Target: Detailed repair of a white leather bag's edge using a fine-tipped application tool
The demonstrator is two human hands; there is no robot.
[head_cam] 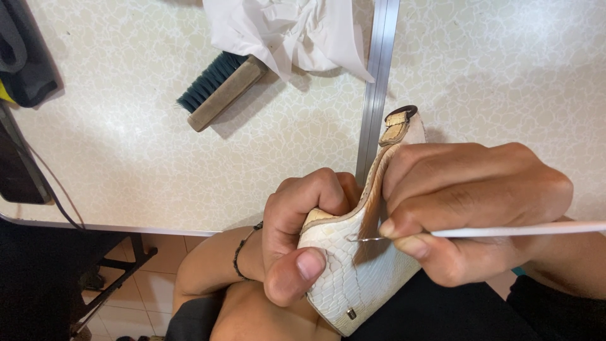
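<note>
My left hand (297, 233) grips a white, scale-textured sandal (344, 278) from the left, thumb pressed on its side. A beige strap with a buckle (396, 126) sticks up at the sandal's far end. My right hand (467, 202) holds a thin white-handled tool (517, 231), and its metal tip touches the sandal's surface beside a brown streak (369, 227). A dark bracelet circles my left wrist. Both hands are held over my lap at the table's near edge.
A pale patterned table (126, 145) carries a wooden brush with dark green bristles (221, 88) and crumpled white paper (290, 31). A metal strip (377, 82) runs across the table. Dark objects and a cable lie at the left edge. Tiled floor shows below.
</note>
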